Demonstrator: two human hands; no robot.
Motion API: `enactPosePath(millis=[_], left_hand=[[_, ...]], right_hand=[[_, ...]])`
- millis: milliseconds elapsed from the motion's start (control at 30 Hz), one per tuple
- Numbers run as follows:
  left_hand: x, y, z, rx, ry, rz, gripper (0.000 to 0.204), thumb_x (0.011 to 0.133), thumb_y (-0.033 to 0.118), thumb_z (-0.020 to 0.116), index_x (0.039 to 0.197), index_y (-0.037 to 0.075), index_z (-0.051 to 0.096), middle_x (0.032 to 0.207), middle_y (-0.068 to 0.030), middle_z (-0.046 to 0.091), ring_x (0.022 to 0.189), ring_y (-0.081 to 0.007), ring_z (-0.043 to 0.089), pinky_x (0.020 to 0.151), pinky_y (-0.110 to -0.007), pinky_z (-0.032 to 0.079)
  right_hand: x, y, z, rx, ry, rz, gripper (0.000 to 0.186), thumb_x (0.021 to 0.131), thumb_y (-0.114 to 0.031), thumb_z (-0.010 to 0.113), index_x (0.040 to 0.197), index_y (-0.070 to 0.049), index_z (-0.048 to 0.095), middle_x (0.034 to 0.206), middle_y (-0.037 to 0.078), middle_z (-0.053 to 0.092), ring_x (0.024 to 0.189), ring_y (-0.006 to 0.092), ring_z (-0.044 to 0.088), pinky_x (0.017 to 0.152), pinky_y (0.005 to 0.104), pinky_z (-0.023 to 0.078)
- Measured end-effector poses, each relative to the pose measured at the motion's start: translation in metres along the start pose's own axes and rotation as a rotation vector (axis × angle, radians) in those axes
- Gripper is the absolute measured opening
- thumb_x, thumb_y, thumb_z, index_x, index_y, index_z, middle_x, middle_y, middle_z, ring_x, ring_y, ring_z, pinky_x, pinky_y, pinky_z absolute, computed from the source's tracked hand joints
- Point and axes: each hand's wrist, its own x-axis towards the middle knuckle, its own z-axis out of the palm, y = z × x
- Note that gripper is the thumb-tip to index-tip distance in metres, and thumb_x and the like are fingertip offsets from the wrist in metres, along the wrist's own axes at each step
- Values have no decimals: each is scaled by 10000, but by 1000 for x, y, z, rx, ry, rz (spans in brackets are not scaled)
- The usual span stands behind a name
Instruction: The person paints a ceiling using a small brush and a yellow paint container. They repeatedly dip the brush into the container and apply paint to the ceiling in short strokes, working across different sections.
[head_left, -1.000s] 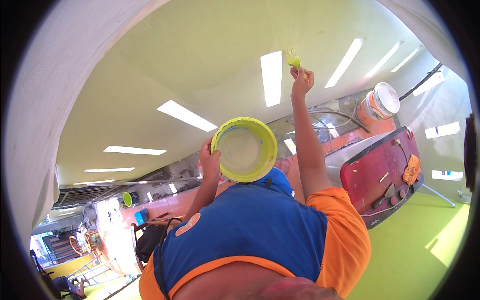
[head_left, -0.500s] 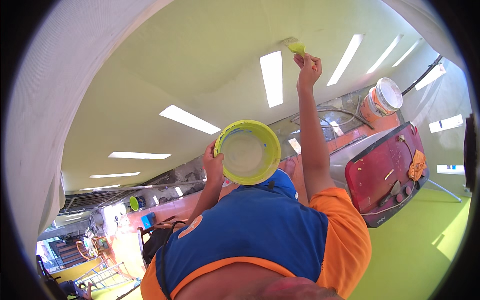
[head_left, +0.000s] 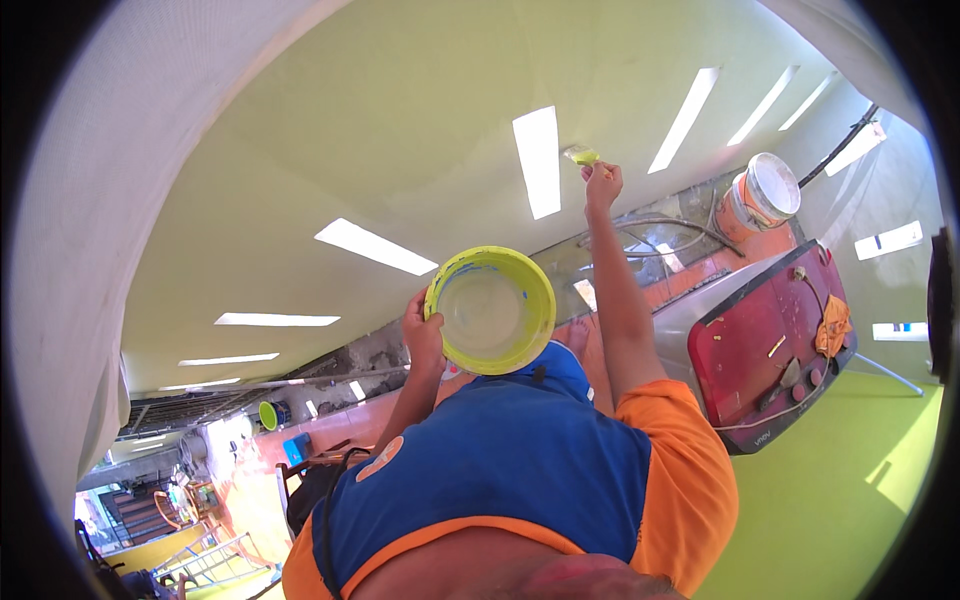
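My left hand (head_left: pixel 424 333) grips the rim of a yellow-green bowl (head_left: pixel 546 320) in front of my chest. Whitish paint (head_left: pixel 482 312) lies in the bowl, and blue smears mark its inner wall. My right arm reaches up and forward, its right hand (head_left: pixel 602 187) closed round the handle of a paintbrush (head_left: pixel 580 156). The brush's bristles are at the pale green wall (head_left: pixel 400 130), between two bright slot openings. Whether the bristles press on the wall is hard to make out.
Right of me stands a dark red-topped table-like appliance (head_left: pixel 750 360) with an orange cloth (head_left: pixel 833 326) on it. Beyond it are a paint-stained bucket (head_left: pixel 772 190) and a loose hose (head_left: pixel 690 226). At the lower left are a chair (head_left: pixel 300 485), a blue stool (head_left: pixel 296 448) and a metal ladder (head_left: pixel 215 560).
My right hand and the paintbrush have come down along the wall, to beside the slot opening. The bowl stays in my left hand, almost in the same place.
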Motion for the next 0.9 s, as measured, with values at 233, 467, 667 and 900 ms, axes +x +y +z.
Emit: enactPosePath(millis=[233, 467, 667, 900], left_hand=[[3, -5, 1, -14, -13, 3, 585, 740, -166, 448, 1311, -66, 523, 1210, -148, 633, 1096, -205, 642, 965, -317, 502], [7, -7, 2, -26, -61, 9, 582, 743, -164, 442, 1309, -60, 527, 1207, -146, 634, 1075, -203, 646, 946, -313, 511], [9, -9, 3, -30, -75, 6, 585, 734, -172, 435, 1298, -58, 536, 1196, -148, 638, 1075, -207, 649, 948, -311, 510], [12, -12, 2, -48, -75, -3, 591, 727, -173, 431, 1300, -66, 531, 1206, -155, 637, 1082, -211, 652, 948, -317, 515]], right_hand=[[-5, -193, 72, 388, -340, -370, 96, 994, -45, 559, 996, 20, 489, 928, 209, 669, 848, 301, 730, 830, 395, 637], [4, -184, 66, 344, -368, -399, 64, 986, -25, 546, 989, 25, 507, 967, 221, 667, 865, 292, 732, 839, 402, 633], [11, -54, 10, 76, -72, -65, 90, 957, -30, 584, 982, 19, 512, 918, 187, 663, 782, 239, 721, 729, 352, 639], [1, -213, 87, 240, -216, -203, 115, 947, -46, 596, 955, 35, 514, 863, 209, 673, 766, 272, 727, 749, 351, 638]])
